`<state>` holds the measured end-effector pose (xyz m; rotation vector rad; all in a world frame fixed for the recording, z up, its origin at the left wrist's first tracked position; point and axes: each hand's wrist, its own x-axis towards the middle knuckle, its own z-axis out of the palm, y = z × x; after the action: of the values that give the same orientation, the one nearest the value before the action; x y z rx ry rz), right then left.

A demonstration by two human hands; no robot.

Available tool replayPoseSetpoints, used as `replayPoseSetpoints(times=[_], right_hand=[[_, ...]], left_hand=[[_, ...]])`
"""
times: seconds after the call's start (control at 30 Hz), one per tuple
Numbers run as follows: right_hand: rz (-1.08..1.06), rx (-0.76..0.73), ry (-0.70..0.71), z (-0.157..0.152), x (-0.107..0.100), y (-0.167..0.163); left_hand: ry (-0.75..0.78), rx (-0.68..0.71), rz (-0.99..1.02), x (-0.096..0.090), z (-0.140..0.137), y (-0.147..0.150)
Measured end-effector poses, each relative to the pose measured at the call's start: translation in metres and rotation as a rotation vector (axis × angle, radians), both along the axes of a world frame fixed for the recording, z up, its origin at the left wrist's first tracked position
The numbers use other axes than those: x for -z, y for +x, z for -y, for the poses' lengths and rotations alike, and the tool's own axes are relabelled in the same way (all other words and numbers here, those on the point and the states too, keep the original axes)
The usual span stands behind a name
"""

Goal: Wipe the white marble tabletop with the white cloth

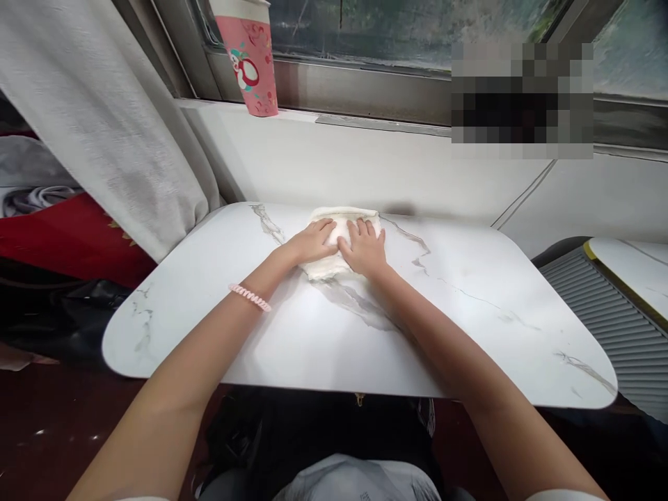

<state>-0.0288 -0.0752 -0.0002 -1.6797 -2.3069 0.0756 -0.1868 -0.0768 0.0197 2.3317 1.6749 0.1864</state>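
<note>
A folded white cloth (326, 268) lies flat on the white marble-patterned table (292, 348), close to the wall side. My left hand (316, 242) rests on the cloth's left part, palm down with the fingers stretched out. On its right part, my right hand (364, 247) presses flat, fingers spread. The two hands are side by side, thumbs near each other. Neither hand wraps round the cloth. A pink coiled band (249, 298) circles my left forearm near the wrist.
A pink patterned paper cup (253, 62) stands on the window ledge at the upper left. A light grey curtain (120, 118) hangs on the left, above a red cloth (73, 233). Another table (637, 254) and a grey ribbed surface (584, 299) are on the right.
</note>
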Motion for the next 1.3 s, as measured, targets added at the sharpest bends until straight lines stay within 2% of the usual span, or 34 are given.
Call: replayPoseSetpoints(times=[0.17, 0.3, 0.37, 0.47, 0.6, 0.73, 0.87, 1.03, 1.13, 1.3], right_hand=[[0.088, -0.087, 0.126, 0.055, -0.003, -0.036], [0.169, -0.213, 0.144, 0.103, -0.007, -0.052], [0.175, -0.268, 0.146, 0.125, -0.008, -0.057], [0.158, -0.344, 0.151, 0.150, -0.008, -0.065], [0.109, -0.417, 0.155, 0.168, -0.006, -0.076], [0.005, -0.478, 0.171, 0.170, -0.003, -0.091], [-0.099, -0.565, 0.136, 0.170, -0.002, -0.116], [-0.148, -0.683, 0.070, 0.164, -0.004, -0.168], [-0.146, -0.669, 0.047, 0.147, -0.003, -0.193], [-0.129, -0.527, 0.031, 0.097, 0.001, -0.200]], left_hand=[[-0.012, -0.046, -0.091, -0.015, 0.059, -0.030], [-0.074, -0.057, -0.114, -0.023, 0.119, -0.053], [-0.061, -0.093, -0.094, -0.021, 0.149, -0.061], [0.052, -0.160, -0.092, -0.012, 0.186, -0.066], [0.185, -0.285, -0.132, 0.002, 0.213, -0.066], [0.308, -0.364, -0.133, 0.011, 0.222, -0.078], [0.408, -0.390, -0.146, 0.018, 0.236, -0.107], [0.391, -0.520, -0.148, 0.019, 0.247, -0.157], [0.371, -0.498, -0.206, 0.017, 0.225, -0.180], [0.326, -0.394, -0.300, 0.016, 0.151, -0.184]])
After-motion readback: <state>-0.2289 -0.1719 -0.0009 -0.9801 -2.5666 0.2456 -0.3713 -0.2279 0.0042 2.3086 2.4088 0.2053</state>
